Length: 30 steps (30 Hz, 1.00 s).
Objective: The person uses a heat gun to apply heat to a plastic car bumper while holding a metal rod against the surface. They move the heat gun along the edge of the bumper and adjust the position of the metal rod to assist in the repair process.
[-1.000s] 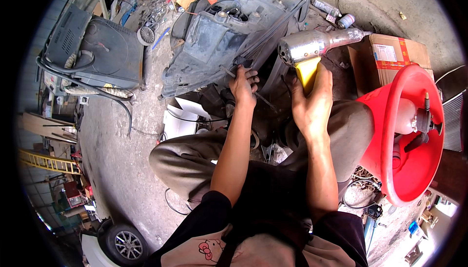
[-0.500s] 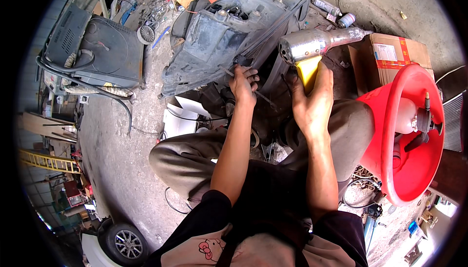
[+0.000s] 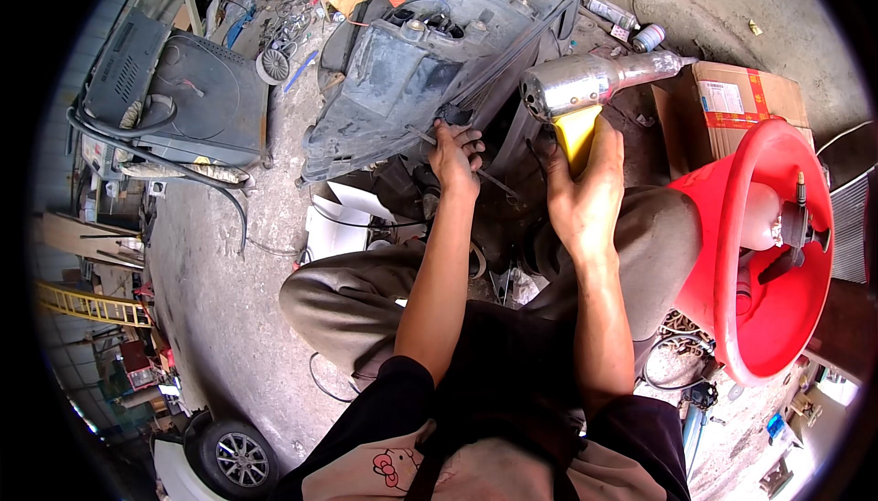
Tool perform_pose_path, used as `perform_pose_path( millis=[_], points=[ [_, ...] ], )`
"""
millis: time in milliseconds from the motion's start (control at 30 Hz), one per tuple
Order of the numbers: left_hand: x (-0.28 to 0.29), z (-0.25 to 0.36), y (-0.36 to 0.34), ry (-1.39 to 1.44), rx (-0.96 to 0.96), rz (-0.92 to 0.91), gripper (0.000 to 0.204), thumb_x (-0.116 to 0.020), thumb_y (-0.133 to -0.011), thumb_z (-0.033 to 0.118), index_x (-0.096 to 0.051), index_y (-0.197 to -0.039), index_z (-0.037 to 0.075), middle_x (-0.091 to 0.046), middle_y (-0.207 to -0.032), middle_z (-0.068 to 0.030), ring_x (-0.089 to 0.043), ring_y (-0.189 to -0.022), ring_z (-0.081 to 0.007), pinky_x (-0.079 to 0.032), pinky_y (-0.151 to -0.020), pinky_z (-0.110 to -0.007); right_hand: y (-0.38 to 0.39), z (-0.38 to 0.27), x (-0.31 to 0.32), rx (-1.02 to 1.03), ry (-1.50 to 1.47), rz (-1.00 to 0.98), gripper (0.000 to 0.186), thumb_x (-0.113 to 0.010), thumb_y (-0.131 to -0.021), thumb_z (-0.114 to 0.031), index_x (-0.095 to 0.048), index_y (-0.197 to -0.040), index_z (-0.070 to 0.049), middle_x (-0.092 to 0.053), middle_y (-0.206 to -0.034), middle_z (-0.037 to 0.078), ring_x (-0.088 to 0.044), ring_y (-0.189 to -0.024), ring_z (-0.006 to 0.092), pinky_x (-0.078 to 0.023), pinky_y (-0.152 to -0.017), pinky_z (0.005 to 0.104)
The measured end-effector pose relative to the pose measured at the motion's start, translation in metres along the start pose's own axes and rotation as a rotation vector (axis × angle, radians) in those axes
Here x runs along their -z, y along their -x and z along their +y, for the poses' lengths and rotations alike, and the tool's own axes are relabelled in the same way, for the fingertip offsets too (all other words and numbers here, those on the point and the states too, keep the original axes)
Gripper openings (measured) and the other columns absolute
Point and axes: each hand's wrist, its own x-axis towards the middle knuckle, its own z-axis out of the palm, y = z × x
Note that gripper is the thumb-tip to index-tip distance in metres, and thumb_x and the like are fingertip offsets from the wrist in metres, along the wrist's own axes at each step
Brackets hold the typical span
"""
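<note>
My right hand (image 3: pixel 585 195) grips the yellow handle of a silver heat gun (image 3: pixel 590 85), whose metal nozzle points right. My left hand (image 3: pixel 455 155) is closed on a thin metal rod (image 3: pixel 489 179) and presses against the lower edge of a large grey plastic car headlight housing (image 3: pixel 421 62) that leans up off the concrete floor in front of me. Both hands are close together, just below the housing. I sit low with my knees apart, in grey trousers.
A red plastic tub (image 3: pixel 759 254) with a white bottle and parts stands by my right knee. Behind it lies a cardboard box (image 3: pixel 732 103). A dark grey machine (image 3: pixel 174 99) with hoses sits at the left. A car wheel (image 3: pixel 240 458) shows at the lower left.
</note>
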Motion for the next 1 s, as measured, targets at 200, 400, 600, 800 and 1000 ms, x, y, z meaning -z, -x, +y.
perform_pose_path(
  millis=[200, 400, 600, 800, 1000],
  points=[
    [-0.001, 0.001, 0.0, 0.0, 0.004, 0.007, 0.054, -0.039, -0.107, 0.051, -0.058, -0.101, 0.001, -0.065, -0.08, -0.0072, -0.058, -0.059, -0.0135, -0.031, -0.042, -0.024, 0.0, -0.001, 0.001, -0.016, 0.004, -0.012, 0.053, -0.066, -0.087, -0.008, -0.043, -0.133, 0.004, -0.054, -0.117, 0.027, -0.061, -0.101, 0.0498, -0.051, -0.084, 0.0542],
    [-0.001, 0.001, 0.001, 0.002, -0.002, 0.013, 0.055, -0.042, -0.106, 0.052, -0.061, -0.1, 0.0, -0.066, -0.079, -0.0074, -0.06, -0.06, -0.0147, -0.033, -0.042, -0.024, 0.0, -0.002, 0.001, -0.019, 0.005, -0.009, 0.054, -0.066, -0.087, -0.008, -0.043, -0.134, 0.004, -0.054, -0.118, 0.028, -0.061, -0.102, 0.0501, -0.051, -0.085, 0.0545],
    [-0.013, 0.008, 0.005, -0.056, 0.031, 0.081, 0.054, -0.05, -0.102, 0.056, -0.058, -0.093, 0.004, -0.063, -0.072, -0.005, -0.057, -0.054, -0.0129, -0.031, -0.04, -0.024, 0.0, 0.002, 0.002, -0.002, -0.002, 0.005, 0.054, -0.066, -0.087, -0.008, -0.043, -0.134, 0.004, -0.054, -0.119, 0.028, -0.061, -0.102, 0.05, -0.051, -0.085, 0.0544],
    [-0.011, 0.008, -0.001, -0.08, 0.008, 0.139, 0.05, -0.055, -0.101, 0.054, -0.056, -0.086, 0.006, -0.063, -0.069, -0.0046, -0.056, -0.051, -0.0125, -0.029, -0.04, -0.024, 0.001, 0.001, 0.001, 0.019, 0.004, 0.004, 0.054, -0.066, -0.087, -0.008, -0.043, -0.134, 0.004, -0.054, -0.12, 0.027, -0.06, -0.104, 0.0496, -0.051, -0.086, 0.0538],
    [-0.015, 0.013, -0.006, -0.075, -0.033, 0.2, 0.045, -0.06, -0.099, 0.051, -0.057, -0.094, 0.006, -0.067, -0.07, -0.0068, -0.058, -0.049, -0.0144, -0.032, -0.039, -0.025, -0.001, -0.003, 0.0, 0.001, -0.008, 0.015, 0.054, -0.066, -0.086, -0.007, -0.044, -0.134, 0.003, -0.054, -0.12, 0.026, -0.06, -0.104, 0.0492, -0.052, -0.086, 0.0524]
  ],
)
